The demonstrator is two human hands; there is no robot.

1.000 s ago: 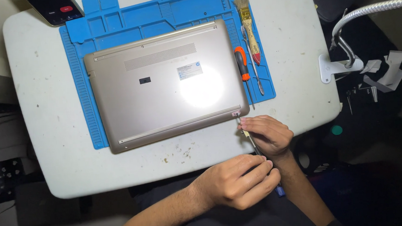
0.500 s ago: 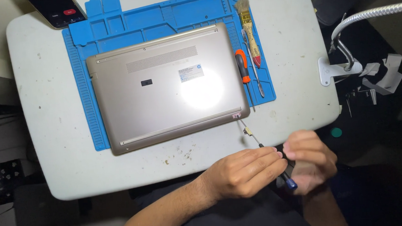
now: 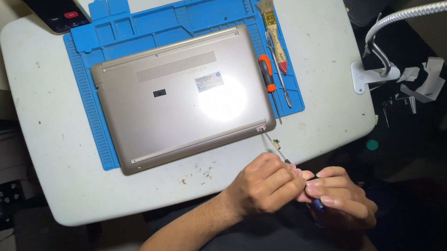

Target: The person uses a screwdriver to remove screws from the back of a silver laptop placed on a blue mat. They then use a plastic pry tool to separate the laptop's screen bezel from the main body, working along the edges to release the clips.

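A: Where's the screwdriver (image 3: 279, 150) now?

B: Near the counter's (image 3: 44, 152) front edge, its tip at the upturned laptop's (image 3: 180, 99) near right corner. Left hand (image 3: 266, 185) fingers are closed round the shaft; right hand (image 3: 342, 198) fingers curl round the blue handle.

A: What changed?

B: A second ago the right hand sat up by that corner; it has since slid back to the handle.

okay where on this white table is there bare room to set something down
The widest bare strip of the table lies left of the blue mat, down to the near left corner. A narrower patch sits right of the mat, before the lamp base. Crowded: the mat, filled by the laptop, screwdriver and brush, and the near right edge where both hands work.
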